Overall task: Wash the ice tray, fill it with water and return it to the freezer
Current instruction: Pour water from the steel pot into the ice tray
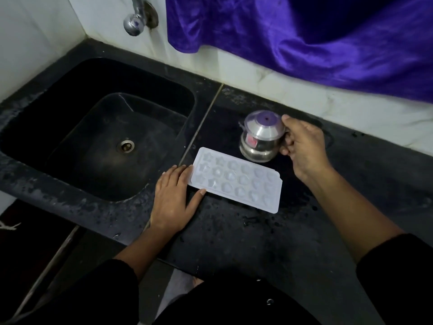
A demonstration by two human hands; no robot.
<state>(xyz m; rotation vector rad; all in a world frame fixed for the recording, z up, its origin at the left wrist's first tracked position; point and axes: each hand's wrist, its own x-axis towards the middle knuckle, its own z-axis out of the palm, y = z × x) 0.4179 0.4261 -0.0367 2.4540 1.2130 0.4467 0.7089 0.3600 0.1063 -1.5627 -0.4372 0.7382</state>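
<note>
My left hand (174,202) lies flat on the black speckled stone countertop (234,235), fingers straight and together. Their tips touch the short left end of the white translucent plastic ice tray (236,181), and my thumb stretches along its near edge. Nothing is gripped there; the hand only rests against it. The ice tray sits flat on the countertop, just right of the black rectangular sink (70,95), its moulded star and round cells facing up.

My right hand (304,146) is curled round the right side of the small round steel pot with a clear lid and purple centre (260,137). My thumb tip is up at the lid's rim and my fingers are bent in against the pot's belly. The pot stands upright on the countertop just behind the tray, close to it.

Whatever handle the pot may have is hidden behind my fingers, so I can't tell exactly what they wrap. The red label on the pot is too blurred to read. I can't tell whether the tray's cells hold water. The chrome tap (138,17) above the sink is cut off at the top edge. A shiny purple cloth (304,38) covers the wall behind the pot.
</note>
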